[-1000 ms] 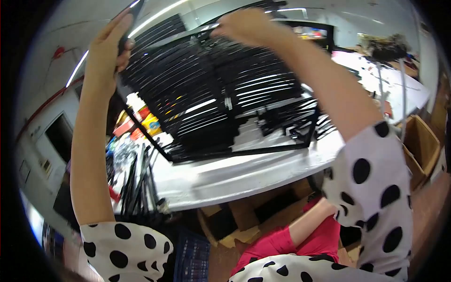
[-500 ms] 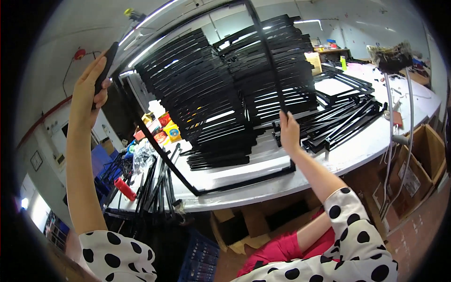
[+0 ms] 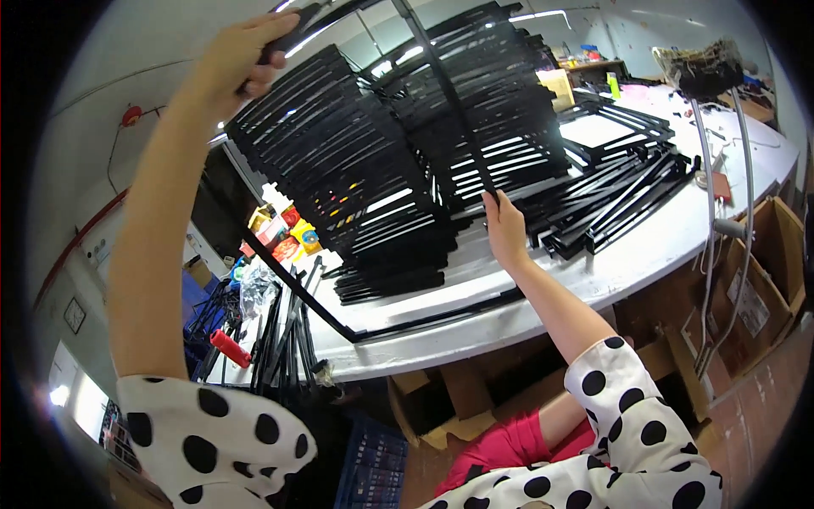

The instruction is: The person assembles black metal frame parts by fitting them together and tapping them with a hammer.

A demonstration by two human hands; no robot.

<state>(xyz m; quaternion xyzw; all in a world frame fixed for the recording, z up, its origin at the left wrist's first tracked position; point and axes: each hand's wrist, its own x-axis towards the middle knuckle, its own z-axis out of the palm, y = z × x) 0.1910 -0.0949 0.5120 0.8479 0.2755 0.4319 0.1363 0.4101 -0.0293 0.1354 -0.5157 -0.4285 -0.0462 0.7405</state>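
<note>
A large rectangular black frame [image 3: 288,284] stands tilted up before me, its lower edge at the front of the white table [image 3: 407,360]. My right hand [image 3: 506,229] is closed around the frame's right side bar. Raised high at the upper left, my left hand [image 3: 231,64] has its fingers wrapped on a short, dark elongated object [image 3: 307,19] by the frame's top left corner. What kind of thing that is, I cannot tell. Behind the frame rise tall stacks of black frames [image 3: 331,161].
More black frames [image 3: 619,199] lie piled on the table's right. Loose black bars [image 3: 284,339] and a red cylinder [image 3: 230,348] are at the left front. A metal-legged stand [image 3: 702,195] rises at right beside cardboard boxes [image 3: 767,280]. A blue crate [image 3: 370,467] sits below.
My left hand has moved right and up with the dark object, to the frame's top left corner. My right hand, still on the side bar, appears slightly farther left.
</note>
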